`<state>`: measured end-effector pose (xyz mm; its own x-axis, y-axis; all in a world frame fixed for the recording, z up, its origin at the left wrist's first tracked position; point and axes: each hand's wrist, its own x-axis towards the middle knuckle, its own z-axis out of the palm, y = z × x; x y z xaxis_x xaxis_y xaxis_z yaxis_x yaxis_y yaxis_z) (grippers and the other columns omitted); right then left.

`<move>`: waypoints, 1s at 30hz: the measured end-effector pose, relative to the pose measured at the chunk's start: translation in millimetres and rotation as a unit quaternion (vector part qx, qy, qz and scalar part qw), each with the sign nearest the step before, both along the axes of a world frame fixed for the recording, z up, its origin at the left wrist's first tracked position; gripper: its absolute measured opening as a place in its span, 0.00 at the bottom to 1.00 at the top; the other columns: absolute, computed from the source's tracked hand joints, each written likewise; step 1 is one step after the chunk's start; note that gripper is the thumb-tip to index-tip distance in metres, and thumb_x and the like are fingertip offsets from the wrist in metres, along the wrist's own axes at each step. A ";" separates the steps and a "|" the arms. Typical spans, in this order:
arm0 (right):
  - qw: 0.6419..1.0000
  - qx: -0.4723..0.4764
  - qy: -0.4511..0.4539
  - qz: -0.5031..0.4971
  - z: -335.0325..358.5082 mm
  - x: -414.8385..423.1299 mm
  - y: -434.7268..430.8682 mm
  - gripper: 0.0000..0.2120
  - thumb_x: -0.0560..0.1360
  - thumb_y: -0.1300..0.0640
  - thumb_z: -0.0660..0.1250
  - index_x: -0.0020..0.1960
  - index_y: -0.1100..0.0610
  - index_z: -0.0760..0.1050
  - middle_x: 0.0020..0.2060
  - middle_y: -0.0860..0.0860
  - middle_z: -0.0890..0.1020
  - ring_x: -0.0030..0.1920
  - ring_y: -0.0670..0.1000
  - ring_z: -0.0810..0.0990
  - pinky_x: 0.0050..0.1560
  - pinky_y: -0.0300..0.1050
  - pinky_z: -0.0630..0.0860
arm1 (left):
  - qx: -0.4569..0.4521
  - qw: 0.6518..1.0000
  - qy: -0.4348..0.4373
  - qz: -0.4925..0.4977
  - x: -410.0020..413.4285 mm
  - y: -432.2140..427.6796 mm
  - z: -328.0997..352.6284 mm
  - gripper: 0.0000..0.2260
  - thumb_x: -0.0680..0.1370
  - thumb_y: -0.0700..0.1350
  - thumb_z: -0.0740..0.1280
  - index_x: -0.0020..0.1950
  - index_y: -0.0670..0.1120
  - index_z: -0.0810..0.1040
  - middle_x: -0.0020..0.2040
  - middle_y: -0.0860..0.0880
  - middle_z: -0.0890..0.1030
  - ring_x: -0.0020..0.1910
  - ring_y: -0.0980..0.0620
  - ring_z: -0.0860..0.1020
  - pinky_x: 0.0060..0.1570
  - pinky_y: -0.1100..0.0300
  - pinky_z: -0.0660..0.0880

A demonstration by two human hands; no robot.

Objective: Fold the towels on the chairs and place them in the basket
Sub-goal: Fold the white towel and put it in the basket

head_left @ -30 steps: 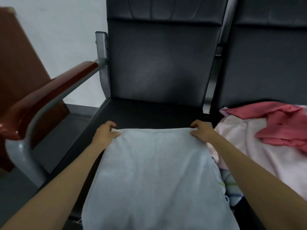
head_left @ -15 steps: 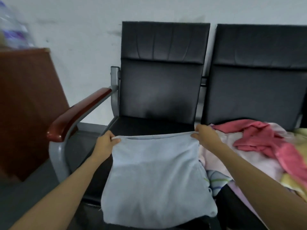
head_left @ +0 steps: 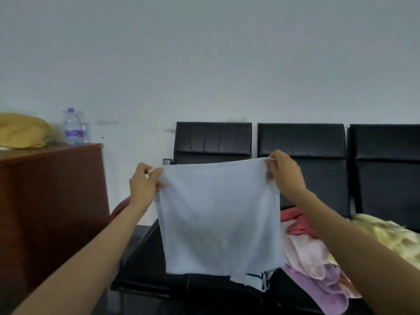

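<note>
1. Bottle, standing on the cabinet: a label wraps the lower body and carries purple lettering on a pale ground.
2. The lettering on this label is blurred and small. No letter, brand or number can be made out.
3. Nothing else in the head view carries legible text, numbers or signs.
</note>
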<state>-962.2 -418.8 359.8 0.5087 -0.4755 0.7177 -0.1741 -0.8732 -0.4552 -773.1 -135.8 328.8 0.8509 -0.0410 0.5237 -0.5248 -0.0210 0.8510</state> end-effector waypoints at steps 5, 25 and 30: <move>0.991 0.103 0.023 0.088 28.5 -26.5 20.4 0.05 0.81 0.58 0.56 0.49 0.58 0.68 0.37 0.56 0.79 0.30 0.54 0.81 0.31 0.48 0.79 | -0.029 0.994 -0.101 0.031 -25.0 13.8 25.3 0.06 0.80 0.44 0.64 0.48 0.42 0.71 0.38 0.44 0.77 0.34 0.50 0.75 0.32 0.74 0.68; 0.930 0.347 -0.061 0.104 -50.9 80.5 -44.8 0.08 0.78 0.57 0.61 0.41 0.52 0.67 0.37 0.50 0.72 0.37 0.48 0.69 0.38 0.43 0.66 | 0.025 0.997 0.075 -0.024 73.1 -43.5 -32.8 0.05 0.80 0.45 0.62 0.45 0.48 0.70 0.43 0.49 0.74 0.45 0.49 0.72 0.49 0.49 0.74; 0.915 0.390 0.015 0.102 -93.1 88.3 -48.3 0.06 0.77 0.61 0.62 0.41 0.56 0.69 0.39 0.54 0.75 0.38 0.51 0.74 0.38 0.44 0.71 | 0.117 0.991 0.070 0.010 70.5 -37.9 -88.0 0.04 0.80 0.42 0.62 0.51 0.42 0.73 0.47 0.45 0.76 0.47 0.46 0.73 0.47 0.57 0.67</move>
<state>-874.0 -467.2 266.7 0.6587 -0.7293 0.1852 -0.0663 -0.3014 -0.9512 -702.6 -173.7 240.8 0.9161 -0.1287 0.3798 -0.4002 -0.2351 0.8857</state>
